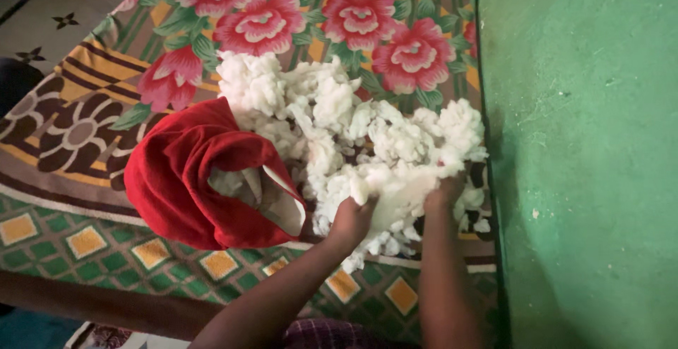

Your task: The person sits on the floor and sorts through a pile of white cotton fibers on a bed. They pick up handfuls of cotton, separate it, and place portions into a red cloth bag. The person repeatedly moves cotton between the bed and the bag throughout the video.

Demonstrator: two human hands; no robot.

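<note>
Both forearms reach in: left hand (pixel 351 220) and right hand (pixel 443 195) closed on fluffy white cotton stuffing (pixel 367 137), red fabric cover (pixel 191 179) gaping left.

Home floor, I'd say: flowered patterned woven blanket (pixel 106 109) under me, painted green plaster wall (pixel 586 144) at right.

— What is everything resting on?

— A floor spread with a patterned blanket (pixel 106 243) of red roses, brown bands and green and yellow squares. To its right is bare green-painted floor (pixel 586 165).

— And what lies directly on the blanket?

— A loose heap of white cotton stuffing (pixel 367 137) in the middle, and just to its left a red fabric cover (pixel 183 179) with its mouth open, touching the heap.
</note>
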